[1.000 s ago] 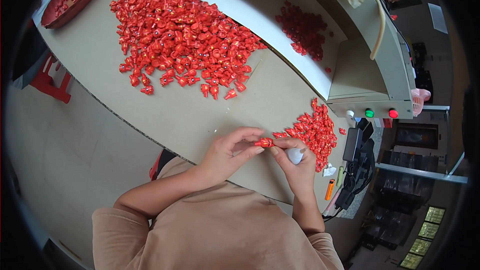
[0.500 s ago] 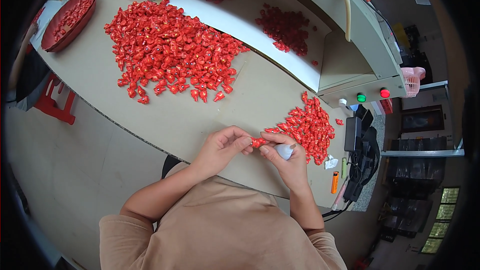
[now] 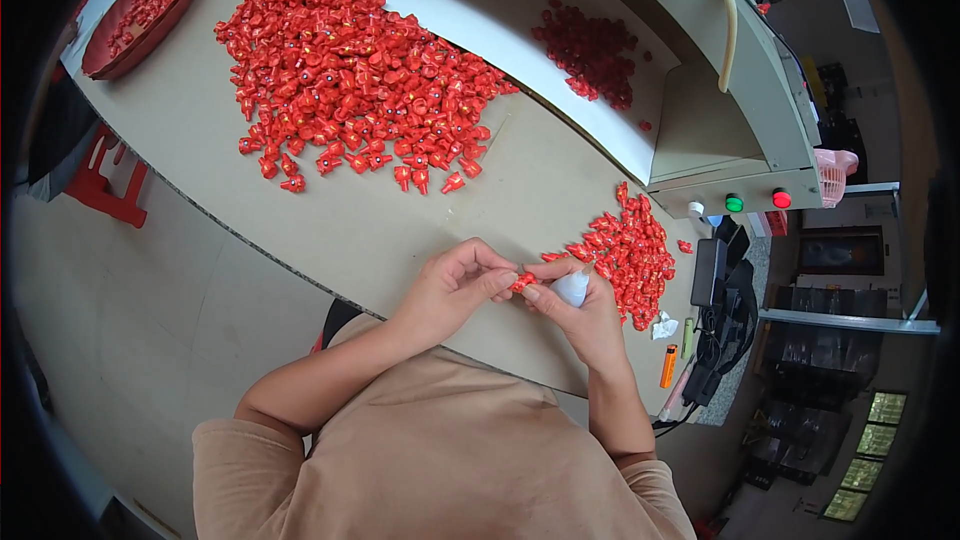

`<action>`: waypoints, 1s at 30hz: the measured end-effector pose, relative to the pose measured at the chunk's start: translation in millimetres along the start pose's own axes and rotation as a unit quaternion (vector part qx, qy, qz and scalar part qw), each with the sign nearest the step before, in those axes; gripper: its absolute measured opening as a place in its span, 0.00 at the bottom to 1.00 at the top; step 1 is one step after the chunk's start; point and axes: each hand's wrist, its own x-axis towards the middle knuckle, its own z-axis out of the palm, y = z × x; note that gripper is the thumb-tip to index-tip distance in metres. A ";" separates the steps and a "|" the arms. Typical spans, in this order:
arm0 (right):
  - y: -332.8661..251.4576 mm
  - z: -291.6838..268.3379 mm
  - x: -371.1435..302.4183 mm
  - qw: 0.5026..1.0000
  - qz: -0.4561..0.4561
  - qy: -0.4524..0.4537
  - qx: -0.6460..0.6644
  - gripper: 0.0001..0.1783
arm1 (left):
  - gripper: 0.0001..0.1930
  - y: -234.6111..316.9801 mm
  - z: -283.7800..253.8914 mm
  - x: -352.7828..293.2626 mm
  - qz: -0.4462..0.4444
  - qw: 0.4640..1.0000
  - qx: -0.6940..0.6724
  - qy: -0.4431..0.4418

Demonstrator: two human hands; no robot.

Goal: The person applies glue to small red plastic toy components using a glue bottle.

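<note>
Between the fingertips of both my hands, above the table's near edge, is a small red plastic piece (image 3: 523, 282). My left hand (image 3: 462, 285) pinches it from the left, thumb against forefinger. My right hand (image 3: 582, 318) is closed as well, with its thumb and fingertip at the piece's right side. Tucked in the right palm is a small white squeeze bottle (image 3: 572, 288) with a narrow tip. Just beyond my right hand lies a pile of similar red pieces (image 3: 635, 260). A far larger heap of red pieces (image 3: 350, 80) spreads across the far left.
Behind the heaps stands a grey booth (image 3: 690, 130) with green and red buttons, holding more red pieces. A red basin (image 3: 140, 20) sits far left. An orange lighter (image 3: 668, 366), crumpled tissue (image 3: 664, 326) and black adapter (image 3: 708, 272) with cables lie right. A person's head shows behind the booth.
The hands stay together around the red piece, with a slight shift of the fingers. The whole view has shifted a little, so the heaps and booth sit slightly differently in the picture.
</note>
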 end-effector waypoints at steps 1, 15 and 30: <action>0.6 -0.5 0.2 1.000 0.009 -0.005 0.006 0.11 | 0.09 0.0 0.1 -0.1 0.002 1.000 0.002 -0.001; 10.5 5.6 0.1 0.995 0.042 0.006 0.087 0.10 | 0.08 -0.2 2.9 -0.7 0.005 0.999 0.029 0.019; 19.6 -2.8 0.9 0.989 0.043 -0.005 0.138 0.14 | 0.07 -2.6 5.7 4.9 0.015 0.999 0.033 0.015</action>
